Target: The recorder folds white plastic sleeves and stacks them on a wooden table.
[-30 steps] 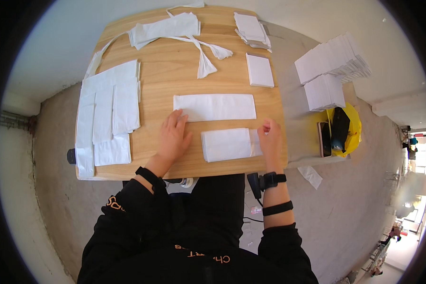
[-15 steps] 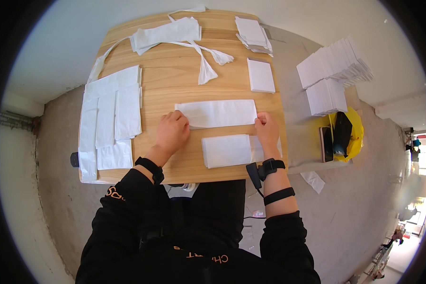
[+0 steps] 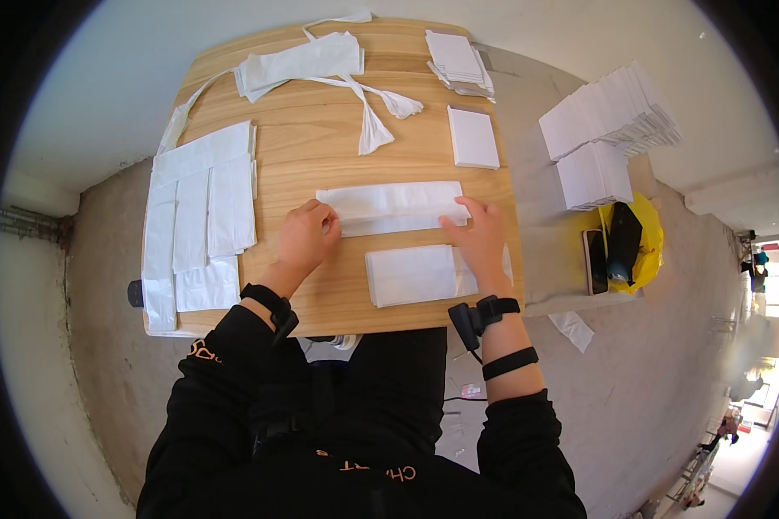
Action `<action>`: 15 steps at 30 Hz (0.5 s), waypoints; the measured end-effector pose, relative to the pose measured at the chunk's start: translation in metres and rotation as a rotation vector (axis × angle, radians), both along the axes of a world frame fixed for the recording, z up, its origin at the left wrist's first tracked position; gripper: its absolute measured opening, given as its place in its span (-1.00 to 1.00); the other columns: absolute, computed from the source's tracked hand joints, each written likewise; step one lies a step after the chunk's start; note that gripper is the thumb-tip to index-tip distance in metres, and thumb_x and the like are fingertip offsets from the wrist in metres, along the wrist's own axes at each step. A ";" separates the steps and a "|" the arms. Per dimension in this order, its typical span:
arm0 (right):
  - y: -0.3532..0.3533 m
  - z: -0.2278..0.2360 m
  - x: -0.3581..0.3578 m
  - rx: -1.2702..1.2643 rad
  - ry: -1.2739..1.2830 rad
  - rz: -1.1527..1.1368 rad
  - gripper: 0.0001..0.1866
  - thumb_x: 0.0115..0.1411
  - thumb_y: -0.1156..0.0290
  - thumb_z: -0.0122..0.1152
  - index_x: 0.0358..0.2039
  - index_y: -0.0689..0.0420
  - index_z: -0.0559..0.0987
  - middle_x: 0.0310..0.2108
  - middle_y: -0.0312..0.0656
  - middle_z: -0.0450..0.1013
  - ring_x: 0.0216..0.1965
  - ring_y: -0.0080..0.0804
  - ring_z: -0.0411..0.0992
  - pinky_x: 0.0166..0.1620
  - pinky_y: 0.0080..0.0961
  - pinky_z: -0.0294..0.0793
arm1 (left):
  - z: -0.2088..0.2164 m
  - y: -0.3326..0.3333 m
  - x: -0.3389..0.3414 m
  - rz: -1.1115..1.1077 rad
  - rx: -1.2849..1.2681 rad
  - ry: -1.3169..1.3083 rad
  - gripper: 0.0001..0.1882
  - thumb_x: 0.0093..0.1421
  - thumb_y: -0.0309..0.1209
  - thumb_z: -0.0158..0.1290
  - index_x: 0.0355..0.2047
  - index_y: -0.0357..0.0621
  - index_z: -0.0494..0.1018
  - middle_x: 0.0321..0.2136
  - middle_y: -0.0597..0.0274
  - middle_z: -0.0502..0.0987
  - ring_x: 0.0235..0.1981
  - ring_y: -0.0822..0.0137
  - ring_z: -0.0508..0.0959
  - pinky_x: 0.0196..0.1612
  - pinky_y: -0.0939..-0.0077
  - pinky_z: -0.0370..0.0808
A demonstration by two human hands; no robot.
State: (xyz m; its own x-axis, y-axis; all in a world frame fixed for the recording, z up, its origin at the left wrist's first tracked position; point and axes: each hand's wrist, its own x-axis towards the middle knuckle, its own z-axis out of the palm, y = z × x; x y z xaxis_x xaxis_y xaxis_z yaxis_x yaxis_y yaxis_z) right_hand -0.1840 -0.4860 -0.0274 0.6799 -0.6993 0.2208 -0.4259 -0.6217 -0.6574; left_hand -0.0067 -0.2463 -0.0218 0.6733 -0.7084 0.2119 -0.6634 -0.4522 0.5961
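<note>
**Both hands flatten a long white cloth strip at the middle of the tabletop**

Concrete floor, grey and rough, surrounds a light wooden tabletop (image 3: 320,164), and a pale wall runs along the far side. To the right, a low grey ledge carries big stacks of white folded pieces (image 3: 610,130), and beside them a yellow bag (image 3: 645,238) with a dark object and a phone (image 3: 594,261).

On the tabletop, the left part is covered with flat white sheets (image 3: 201,216) lying side by side. At the far edge lies a white bag with long ties (image 3: 307,62); its ties run toward the middle. Near the far right corner sit a small stack (image 3: 455,57) and a single white rectangle (image 3: 473,137).

In the middle lies the long white strip (image 3: 394,206), crosswise to the person. The left hand (image 3: 304,240) rests on its left end with the fingers curled and pressed together. The right hand (image 3: 479,238) lies on its right end with the fingers spread and flat. Just near the person, a folded white piece (image 3: 411,275) lies close under the right hand.

I judge that the step in hand is folding or smoothing of the strip. The next move calls for an even grip on both ends, so that the edges meet straight.

The fingertips of the left hand are hidden, so a pinch there cannot be told. The sheets at the near left hang over the edge, and the dark object is hard to make out.
</note>
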 end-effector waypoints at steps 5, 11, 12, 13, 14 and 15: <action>0.012 0.001 0.010 -0.224 0.028 0.094 -0.63 -0.07 0.45 0.37 -0.18 0.07 0.58 -0.14 -0.09 0.33 -0.07 -0.12 0.32 -0.06 -0.29 0.39 | 0.002 0.000 0.000 -0.006 -0.027 0.019 -0.92 0.05 -0.44 0.09 -0.49 -0.20 0.51 -0.47 0.11 0.52 -0.46 0.08 0.52 -0.36 0.28 0.46; 0.003 -0.005 0.019 -0.098 -0.080 -0.078 -0.83 0.00 0.58 0.25 -0.35 0.08 0.61 -0.28 -0.13 0.36 -0.17 -0.19 0.37 -0.12 -0.32 0.40 | 0.004 0.002 -0.004 0.020 -0.053 -0.001 -0.95 0.01 -0.46 0.09 -0.52 -0.15 0.50 -0.47 0.15 0.52 -0.40 0.05 0.52 -0.30 0.24 0.45; 0.004 -0.004 0.019 -0.100 -0.079 -0.076 -0.83 0.00 0.58 0.25 -0.35 0.08 0.61 -0.28 -0.13 0.36 -0.17 -0.19 0.37 -0.12 -0.32 0.40 | 0.003 0.003 -0.005 0.016 -0.082 -0.055 -0.96 0.00 -0.46 0.10 -0.51 -0.14 0.50 -0.46 0.16 0.53 -0.38 0.04 0.52 -0.27 0.24 0.45; 0.004 -0.002 0.019 0.003 -0.130 -0.056 -0.84 0.02 0.59 0.23 -0.35 0.08 0.61 -0.29 -0.15 0.37 -0.20 -0.24 0.38 -0.16 -0.36 0.42 | 0.003 0.005 -0.006 0.017 -0.083 -0.054 -0.96 0.00 -0.46 0.10 -0.51 -0.14 0.50 -0.46 0.16 0.53 -0.38 0.04 0.52 -0.27 0.24 0.45; 0.007 0.002 0.019 0.106 -0.180 -0.036 -0.85 0.04 0.60 0.21 -0.36 0.09 0.61 -0.31 -0.16 0.38 -0.22 -0.29 0.39 -0.21 -0.41 0.43 | 0.004 0.007 -0.008 0.017 -0.131 -0.113 -0.96 -0.01 -0.48 0.11 -0.51 -0.14 0.49 -0.45 0.17 0.52 -0.35 0.05 0.51 -0.24 0.23 0.44; 0.011 0.006 0.017 0.106 -0.177 -0.037 -0.85 0.04 0.60 0.21 -0.36 0.09 0.61 -0.31 -0.16 0.38 -0.22 -0.29 0.39 -0.21 -0.41 0.43 | 0.006 0.010 -0.010 0.017 -0.179 -0.172 -0.95 -0.03 -0.49 0.12 -0.50 -0.13 0.48 -0.44 0.18 0.52 -0.33 0.05 0.51 -0.22 0.22 0.44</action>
